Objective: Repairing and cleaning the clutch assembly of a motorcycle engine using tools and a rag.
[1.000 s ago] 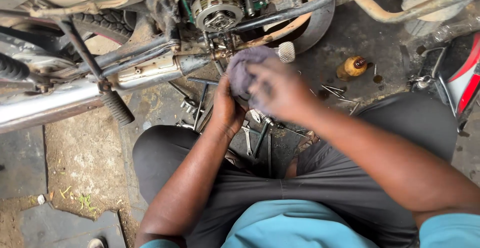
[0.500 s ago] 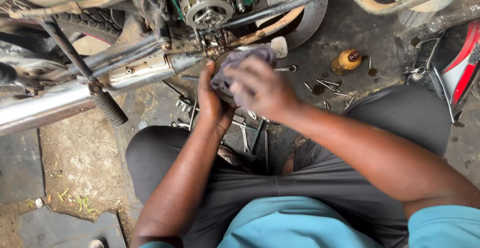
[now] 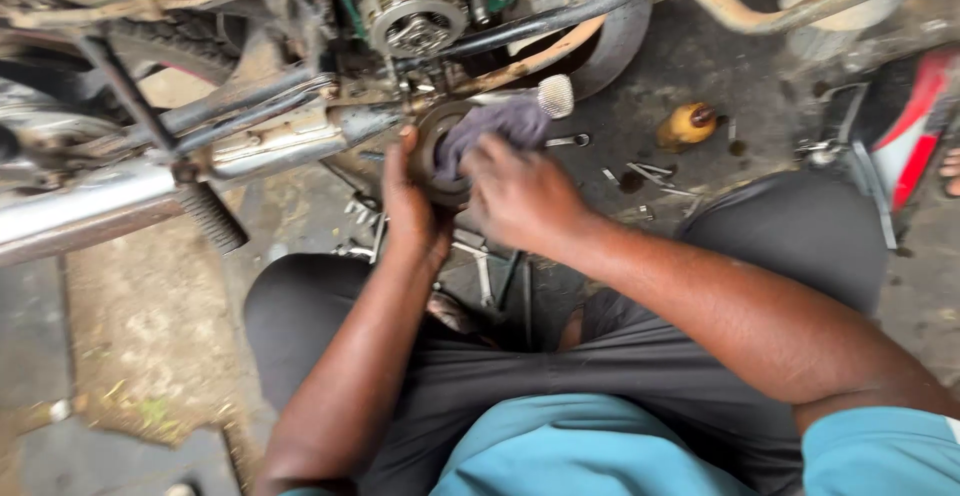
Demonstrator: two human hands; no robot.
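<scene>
Left hand (image 3: 408, 206) grips a round, dark metal part (image 3: 436, 156) from its left side, the fingers curled around its rim and the thumb up near the top edge. It is held in the air just below the open engine of a motorcycle, in front of the person's knees. Right hand (image 3: 520, 196) is closed over a greyish-purple rag (image 3: 500, 124), pressing it against the face of the round part; the fingers are bunched together on the cloth. The picture is smeared by motion, so what kind of part it is cannot be told for sure; it looks like a ring or disc.

Above the hands, a ribbed round clutch assembly (image 3: 412, 8) sits exposed in the engine. A chrome exhaust pipe (image 3: 120, 191) runs from the left edge toward the hands, with a black rubber footpeg (image 3: 212, 216) hanging under it. Just right of the rag a knurled pale peg end (image 3: 556, 96) sticks out. On the dirty concrete ground (image 3: 140, 326), to the right of the hands, stand a small yellow bottle (image 3: 686, 126) and a few loose spanners (image 3: 650, 172); more tools lie between the person's knees. A red and white panel (image 3: 915, 126) shows at the right edge.
</scene>
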